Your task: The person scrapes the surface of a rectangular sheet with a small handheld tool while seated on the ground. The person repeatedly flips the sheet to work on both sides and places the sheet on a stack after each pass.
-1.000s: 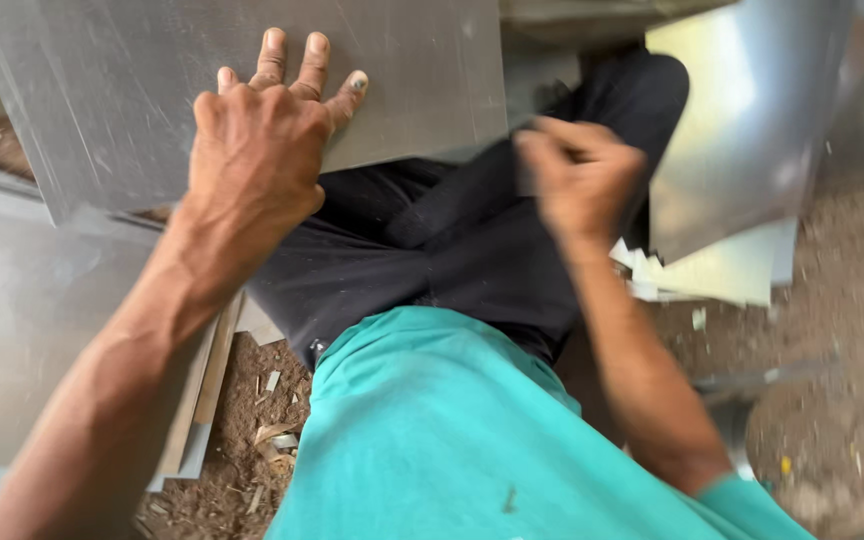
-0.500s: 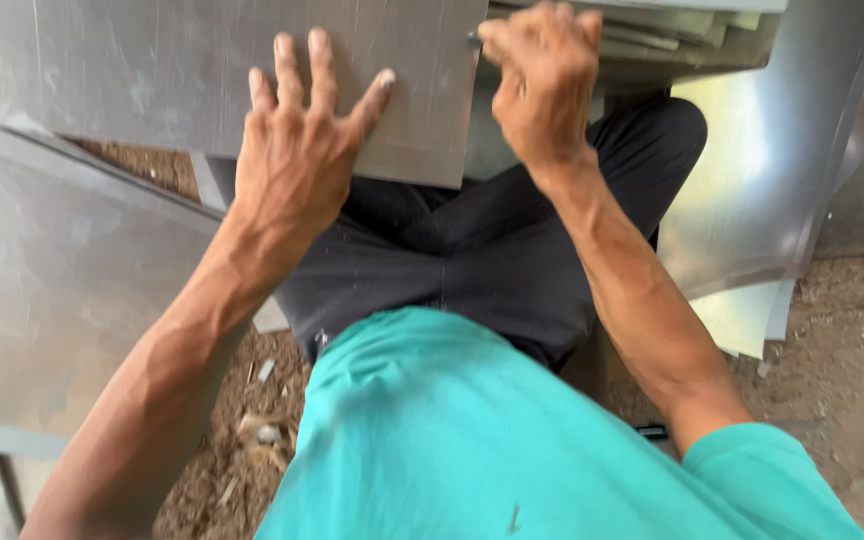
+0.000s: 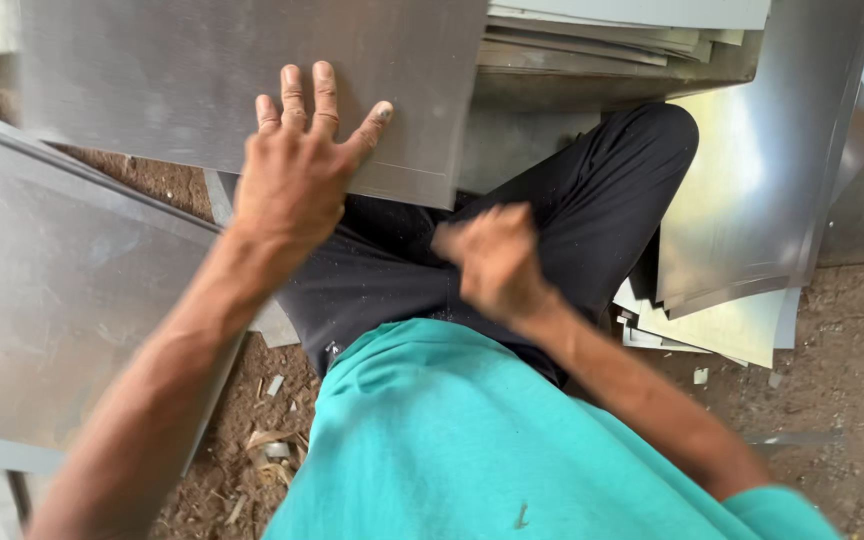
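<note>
Nearest, I see the right hand (image 3: pixel 492 262) motion-blurred above the dark-trousered lap, fingers curled; whether it grips anything, I cannot tell. Farther out, the left hand (image 3: pixel 297 170) lies flat, fingers spread, on the grey metal sheet (image 3: pixel 202 80) across the knees.

dull grey metal sheet (image 3: pixel 202 80), teal shirt (image 3: pixel 472 450), black trousers (image 3: pixel 552 210), brown dirt ground (image 3: pixel 852 350), pale silver sheet stack (image 3: pixel 742 190)

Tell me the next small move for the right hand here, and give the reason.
Probably bring the right hand back up to the near edge of the metal sheet. It hangs blurred over the lap, apparently holding nothing, while only the left hand lies flat on the sheet, pinning it.
</note>
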Demonstrator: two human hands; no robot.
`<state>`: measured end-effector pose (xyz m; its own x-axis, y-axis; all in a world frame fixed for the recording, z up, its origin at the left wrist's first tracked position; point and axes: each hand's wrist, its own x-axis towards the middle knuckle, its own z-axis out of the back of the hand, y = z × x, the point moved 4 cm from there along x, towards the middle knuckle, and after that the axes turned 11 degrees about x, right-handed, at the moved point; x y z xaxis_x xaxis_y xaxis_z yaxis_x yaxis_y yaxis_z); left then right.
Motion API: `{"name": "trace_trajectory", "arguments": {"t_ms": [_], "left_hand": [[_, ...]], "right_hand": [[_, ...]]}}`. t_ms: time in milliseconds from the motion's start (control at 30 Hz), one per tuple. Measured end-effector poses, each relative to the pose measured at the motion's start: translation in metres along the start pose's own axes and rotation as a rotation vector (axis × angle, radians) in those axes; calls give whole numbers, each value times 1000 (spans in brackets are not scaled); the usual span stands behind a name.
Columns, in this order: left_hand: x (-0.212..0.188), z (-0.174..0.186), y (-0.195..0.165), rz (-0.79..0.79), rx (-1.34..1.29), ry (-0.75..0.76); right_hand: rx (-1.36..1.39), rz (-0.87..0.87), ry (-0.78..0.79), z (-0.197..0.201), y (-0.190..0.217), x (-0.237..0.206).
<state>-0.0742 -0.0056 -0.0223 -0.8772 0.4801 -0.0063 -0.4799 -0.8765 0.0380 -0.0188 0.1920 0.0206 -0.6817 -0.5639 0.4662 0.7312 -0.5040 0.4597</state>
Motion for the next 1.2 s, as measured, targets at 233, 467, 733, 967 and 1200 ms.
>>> {"name": "trace_trajectory", "arguments": {"t_ms": [233,467,733,967,1200], "left_hand": [[-42,57,97,-96,-126,356],[46,62,10,-104,-36,14],[31,-4,-30,-205,107,101],[24,2,-41,-176,27,127],[20,-2,-36,-205,56,118]], "right_hand": [[763,-1033,-572,33,-53,-92],[564,-782,-519,89,-85,-75],[-10,-221,-224,79,-111,10],[-149,99,-136,47,-73,-15],[-326,-385,29,46,-120,0]]}}
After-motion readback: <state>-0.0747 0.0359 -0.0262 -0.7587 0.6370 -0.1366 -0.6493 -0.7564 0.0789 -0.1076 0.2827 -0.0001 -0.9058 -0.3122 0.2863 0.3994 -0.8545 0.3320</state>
